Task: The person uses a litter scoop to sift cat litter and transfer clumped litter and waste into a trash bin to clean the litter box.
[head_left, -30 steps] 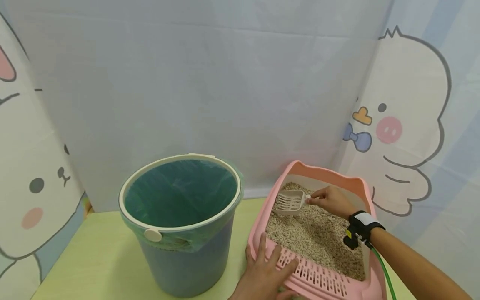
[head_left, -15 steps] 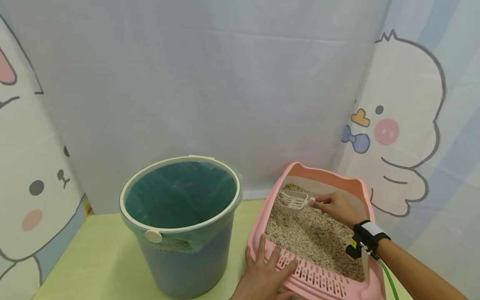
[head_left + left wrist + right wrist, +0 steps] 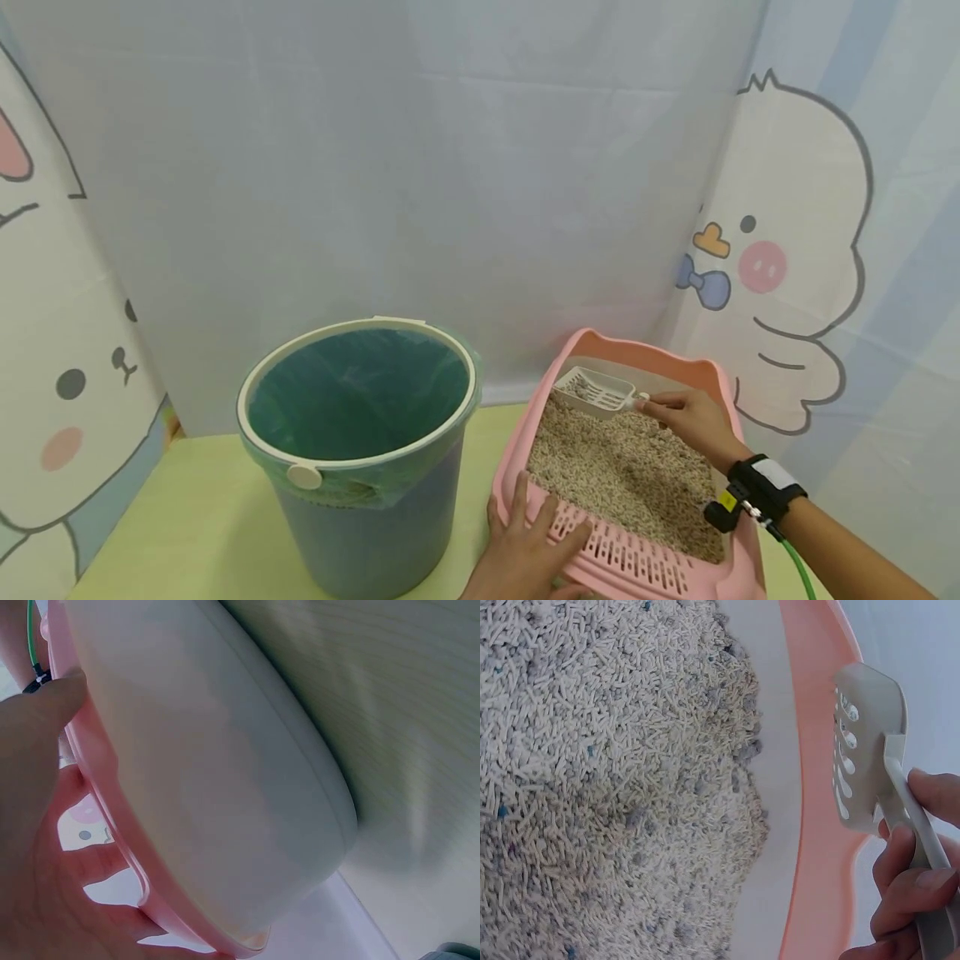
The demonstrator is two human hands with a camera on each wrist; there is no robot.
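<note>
While held, scoop (image 3: pixel 597 392) clears tray rim (image 3: pixel 637 347).

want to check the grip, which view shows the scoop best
The right wrist view: the scoop fills the frame edge, slots sharp, with the right hand pinching its handle. The head view shows it small over the litter, a few bits inside. The left wrist view shows none of it.
</note>
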